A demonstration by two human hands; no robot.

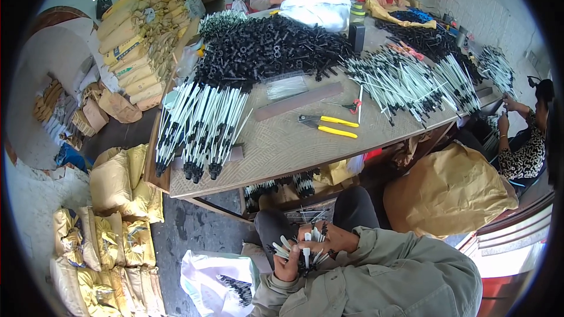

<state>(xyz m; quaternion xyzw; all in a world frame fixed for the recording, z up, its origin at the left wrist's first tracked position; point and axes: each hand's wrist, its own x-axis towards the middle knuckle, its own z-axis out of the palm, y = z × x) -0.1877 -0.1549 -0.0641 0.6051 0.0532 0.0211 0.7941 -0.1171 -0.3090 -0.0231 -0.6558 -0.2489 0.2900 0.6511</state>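
Over my lap, both hands are closed round a bundle of thin white plastic sticks with black fittings [306, 253]. My left hand [286, 266] wraps the bundle's near left side, the thumb upright against it. From the right, my right hand [336, 239] grips the same bundle, its fingers partly hidden by the sticks. Several white tips fan out between the hands. Below and left of them, a white plastic bag [202, 285] lies open on the floor with a cluster of small black-ended pieces [236, 289] on it.
Ahead stands a table [264, 152] with a heap of black plastic parts [270, 47], stacks of white sticks [202, 120] and yellow-handled pliers [329, 124]. Filled sacks [111, 182] line the left; a large brown paper sack [449, 191] stands right. Other people work across the table and at far right.
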